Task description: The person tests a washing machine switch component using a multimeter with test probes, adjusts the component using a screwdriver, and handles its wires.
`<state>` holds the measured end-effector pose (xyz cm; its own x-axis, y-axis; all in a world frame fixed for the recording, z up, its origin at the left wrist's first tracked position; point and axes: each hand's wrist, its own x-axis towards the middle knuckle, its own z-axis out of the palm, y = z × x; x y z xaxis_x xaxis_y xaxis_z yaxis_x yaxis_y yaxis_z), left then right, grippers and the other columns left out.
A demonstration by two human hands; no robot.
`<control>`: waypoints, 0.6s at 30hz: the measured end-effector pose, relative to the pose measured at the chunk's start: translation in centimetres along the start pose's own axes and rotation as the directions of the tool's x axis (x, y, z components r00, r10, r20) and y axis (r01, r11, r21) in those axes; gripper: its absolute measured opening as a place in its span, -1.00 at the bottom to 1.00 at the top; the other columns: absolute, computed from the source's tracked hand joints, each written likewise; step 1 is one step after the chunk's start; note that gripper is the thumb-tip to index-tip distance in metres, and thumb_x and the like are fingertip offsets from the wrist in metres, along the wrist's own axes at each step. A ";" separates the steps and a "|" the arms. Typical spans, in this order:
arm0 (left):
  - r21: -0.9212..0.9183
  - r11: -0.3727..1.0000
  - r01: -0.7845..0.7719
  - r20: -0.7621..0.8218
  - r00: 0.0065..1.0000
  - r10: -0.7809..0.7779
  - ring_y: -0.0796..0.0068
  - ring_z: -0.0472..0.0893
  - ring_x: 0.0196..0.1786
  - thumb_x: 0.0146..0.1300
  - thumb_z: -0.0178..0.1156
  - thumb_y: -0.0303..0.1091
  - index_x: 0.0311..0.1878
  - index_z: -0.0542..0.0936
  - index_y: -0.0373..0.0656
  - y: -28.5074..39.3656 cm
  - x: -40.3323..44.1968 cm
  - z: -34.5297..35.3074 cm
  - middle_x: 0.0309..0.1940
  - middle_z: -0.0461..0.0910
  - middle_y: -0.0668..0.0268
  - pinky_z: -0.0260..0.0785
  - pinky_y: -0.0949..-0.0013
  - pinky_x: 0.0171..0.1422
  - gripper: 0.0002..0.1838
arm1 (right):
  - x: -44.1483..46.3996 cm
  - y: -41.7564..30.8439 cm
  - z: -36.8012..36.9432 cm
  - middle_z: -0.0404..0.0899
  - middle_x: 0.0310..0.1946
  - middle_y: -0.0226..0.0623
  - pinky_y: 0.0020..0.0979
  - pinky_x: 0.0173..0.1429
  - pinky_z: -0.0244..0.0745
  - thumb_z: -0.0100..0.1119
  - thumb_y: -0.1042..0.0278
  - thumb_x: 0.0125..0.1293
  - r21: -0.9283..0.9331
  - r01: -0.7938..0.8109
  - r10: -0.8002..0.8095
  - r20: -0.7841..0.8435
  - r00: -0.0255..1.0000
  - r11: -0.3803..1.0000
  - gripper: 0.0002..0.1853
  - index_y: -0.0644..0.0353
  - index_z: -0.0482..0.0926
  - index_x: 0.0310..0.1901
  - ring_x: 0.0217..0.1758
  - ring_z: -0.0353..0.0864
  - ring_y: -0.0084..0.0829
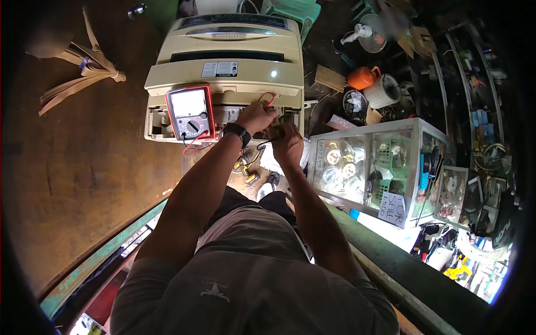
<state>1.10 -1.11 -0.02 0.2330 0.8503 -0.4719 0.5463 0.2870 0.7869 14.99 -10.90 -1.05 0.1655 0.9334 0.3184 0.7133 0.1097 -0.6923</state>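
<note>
A cream-coloured machine stands in front of me, its near edge opened to show a recess. On its left side rests a red-framed analog multimeter with a black and a red lead. My left hand has its fingers closed at the recess, and a red wire loops up beside the fingertips. Just right of it, my right hand is closed around something dark at the recess edge, too small to name. A dark cable hangs below the hands. The inside of the recess is partly hidden by them.
At the right stands a glass display case with a handwritten sale sign. Behind it are an orange container and a white bucket. Brown straps lie at the upper left. A yellow-and-black tool is below the machine.
</note>
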 end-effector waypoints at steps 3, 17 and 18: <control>0.121 0.993 -0.003 -0.077 0.997 0.012 0.20 0.80 -0.22 0.34 0.35 0.05 -0.23 0.72 -0.29 -0.2 0.0 0.3 -0.36 0.78 0.07 0.55 0.14 -0.10 -0.52 | 0.0 -0.2 -0.2 0.67 -0.38 -0.15 -0.06 -0.20 0.56 0.37 0.34 0.29 0.036 -0.002 0.002 -0.001 1.000 0.999 -0.86 0.16 0.61 -0.32 -0.27 0.69 0.00; -0.137 0.975 -0.173 -0.254 0.958 0.134 0.07 0.79 -0.32 0.37 0.30 -0.03 -0.16 0.67 -0.25 -0.3 -0.5 1.7 -0.49 0.71 0.07 0.58 0.09 -0.19 -0.61 | -2.2 -0.1 -0.9 0.53 -0.44 -0.18 -0.15 -0.40 0.47 0.35 0.58 0.20 0.173 -0.067 0.040 0.158 0.987 0.983 -0.85 0.17 0.53 -0.35 -0.43 0.58 -0.12; -0.118 0.986 -0.120 -0.197 0.976 0.095 0.17 0.77 -0.38 0.40 0.30 -0.08 -0.15 0.67 -0.26 0.0 -0.7 1.3 -0.51 0.71 0.13 0.56 0.16 -0.24 -0.64 | -2.9 0.7 -1.2 0.54 -0.41 -0.19 -0.19 -0.40 0.46 0.35 0.62 0.18 0.177 -0.075 0.039 0.198 0.979 0.981 -0.85 0.19 0.55 -0.32 -0.45 0.57 -0.17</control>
<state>1.94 -2.26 -0.25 0.1208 0.9439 -0.3075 0.4158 0.2332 0.8791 15.81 -13.91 -1.72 0.0550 0.9861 0.1567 0.5674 0.0983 -0.8175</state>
